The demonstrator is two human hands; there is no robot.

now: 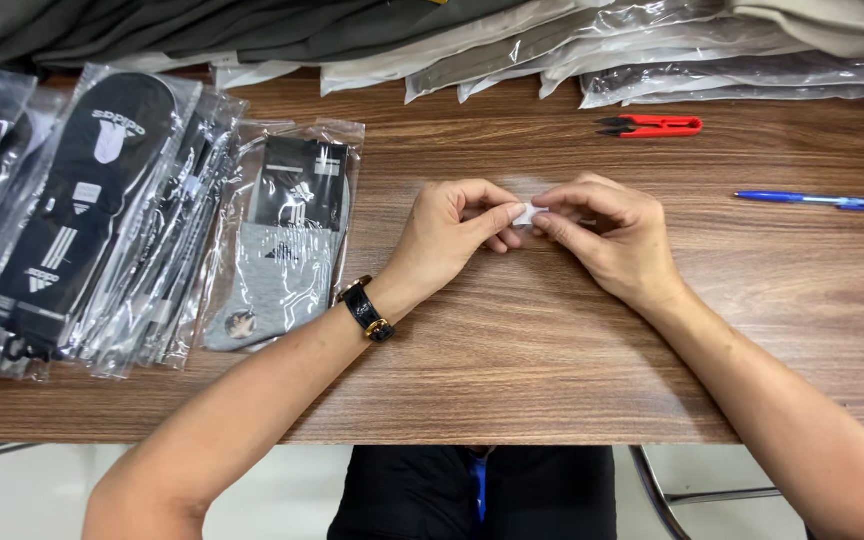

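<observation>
Pinching 1 small white tab (526,213) between left hand (452,232) and right hand (607,238), mid-counter (512,350); bare wood toward near edge, packaged socks (287,240) left.

Bare wooden tabletop (512,360) lies open in front of and behind both hands. Leftward, overlapping clear plastic packets of socks (287,235) block the way; along the far edge, bagged folded garments (652,55). Rightward lie red thread snips (655,126) and a blue pen (812,201).

Bright, even overhead light, sharp focus, with glare on the plastic bags (652,45).
</observation>
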